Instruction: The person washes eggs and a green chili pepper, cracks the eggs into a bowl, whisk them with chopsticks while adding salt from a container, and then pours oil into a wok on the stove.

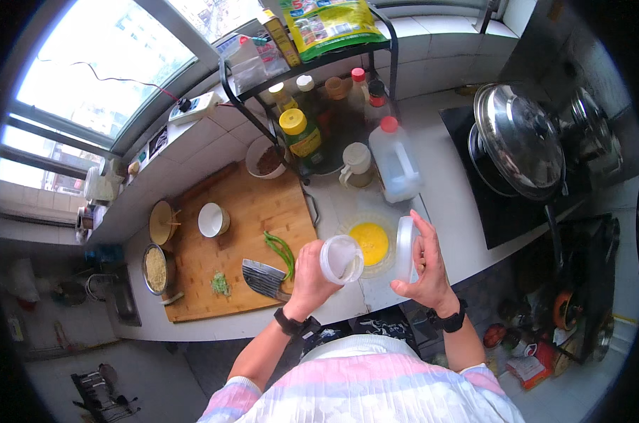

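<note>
My left hand (310,280) grips a small translucent plastic tub (341,259), tilted so its mouth shows some pale contents. My right hand (429,267) holds a translucent round lid (404,248) on edge, apart from the tub. Between and behind them a glass bowl of beaten egg (368,244) stands on the white counter. Left of my left hand, a cleaver (264,278) and green chili peppers (280,251) lie on the wooden cutting board (245,201), with a small heap of chopped green pieces (220,284) and a white cup (213,220).
A bowl of pale grains (156,268) stands by the board's left edge. Behind the egg bowl are a lidded plastic pitcher (357,165) and a red-capped jug (396,164). Bottles stand under a black rack (319,61). At right, a lidded pan (520,143) sits on the black cooktop (473,211).
</note>
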A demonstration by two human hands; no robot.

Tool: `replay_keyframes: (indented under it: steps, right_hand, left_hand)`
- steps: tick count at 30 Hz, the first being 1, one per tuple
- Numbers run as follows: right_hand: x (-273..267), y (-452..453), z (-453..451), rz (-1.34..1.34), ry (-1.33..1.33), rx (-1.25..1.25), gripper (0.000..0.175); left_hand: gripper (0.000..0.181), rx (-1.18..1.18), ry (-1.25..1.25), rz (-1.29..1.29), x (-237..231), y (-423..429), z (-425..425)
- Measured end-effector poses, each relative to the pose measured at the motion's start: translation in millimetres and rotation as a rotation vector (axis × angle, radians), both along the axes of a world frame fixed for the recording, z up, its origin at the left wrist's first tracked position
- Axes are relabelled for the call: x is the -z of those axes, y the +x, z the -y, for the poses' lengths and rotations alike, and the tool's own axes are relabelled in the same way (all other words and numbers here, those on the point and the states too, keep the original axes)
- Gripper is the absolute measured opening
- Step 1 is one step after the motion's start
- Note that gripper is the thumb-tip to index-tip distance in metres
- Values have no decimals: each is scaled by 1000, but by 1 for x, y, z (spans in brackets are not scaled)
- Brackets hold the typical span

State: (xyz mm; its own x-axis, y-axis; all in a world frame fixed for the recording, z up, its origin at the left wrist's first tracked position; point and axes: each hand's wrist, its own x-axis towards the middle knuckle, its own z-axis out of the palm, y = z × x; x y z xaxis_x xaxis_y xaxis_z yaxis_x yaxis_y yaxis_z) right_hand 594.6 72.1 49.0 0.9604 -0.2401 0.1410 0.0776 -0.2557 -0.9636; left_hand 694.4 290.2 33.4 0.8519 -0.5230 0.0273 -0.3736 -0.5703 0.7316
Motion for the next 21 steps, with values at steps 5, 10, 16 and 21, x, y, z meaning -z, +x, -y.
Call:
replay_keyframes:
  steps: [5, 10, 16, 21]
  right_hand:
    - [3, -2, 5, -6, -6, 29, 102]
    - [5, -1, 8, -18, 37, 50, 102]
    - [5, 2, 8, -10, 39, 42, 101]
    - [8, 1, 9, -31, 21, 39, 100]
  left_hand:
    - [47, -39, -78, 175, -2, -4, 4]
    - [55, 63, 76, 2, 1, 0, 2]
    - [58, -18, 10, 33, 13, -2, -3]
    - [63, 4, -33, -81, 6, -12, -5]
